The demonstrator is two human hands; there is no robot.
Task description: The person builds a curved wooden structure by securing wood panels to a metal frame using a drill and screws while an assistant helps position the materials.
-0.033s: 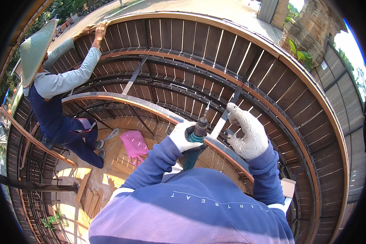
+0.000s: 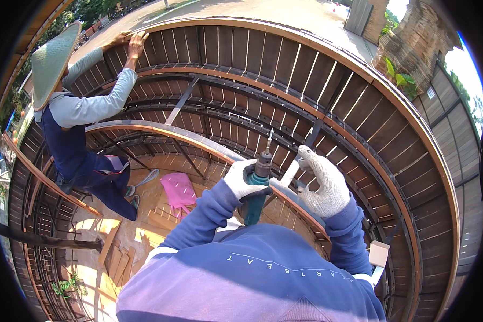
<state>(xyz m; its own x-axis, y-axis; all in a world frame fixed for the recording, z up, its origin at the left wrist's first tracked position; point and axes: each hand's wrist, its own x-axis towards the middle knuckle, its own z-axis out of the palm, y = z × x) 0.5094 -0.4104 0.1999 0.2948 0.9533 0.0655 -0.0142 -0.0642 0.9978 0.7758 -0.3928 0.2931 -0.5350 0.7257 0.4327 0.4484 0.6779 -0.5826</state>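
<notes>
A white work glove covers my left hand (image 2: 241,181), which is wrapped around the body of a teal power drill (image 2: 256,199). The drill points up and away from me, its dark chuck (image 2: 263,163) holding a thin bit (image 2: 269,140). Whether a screw sits on the bit's tip is too small to tell. To the right of the drill is my right hand (image 2: 327,185), also gloved, raised with fingers curved and thumb and forefinger apart. I see nothing between them; the palm's inside is partly hidden. Just beyond is a pale crossbar (image 2: 291,173) of the curved frame.
A curved wall of dark slats (image 2: 263,53) wraps around, with a wooden top rail (image 2: 220,21). At left, a person in a conical hat (image 2: 53,61) grips that rail. Below lie a pink bag (image 2: 178,190) and loose planks (image 2: 121,263). A small open box (image 2: 379,253) stands by my right elbow.
My right hand has dropped slightly and shifted a little left toward the drill. The surroundings have shifted slightly right in view. My left hand keeps its hold on the drill.
</notes>
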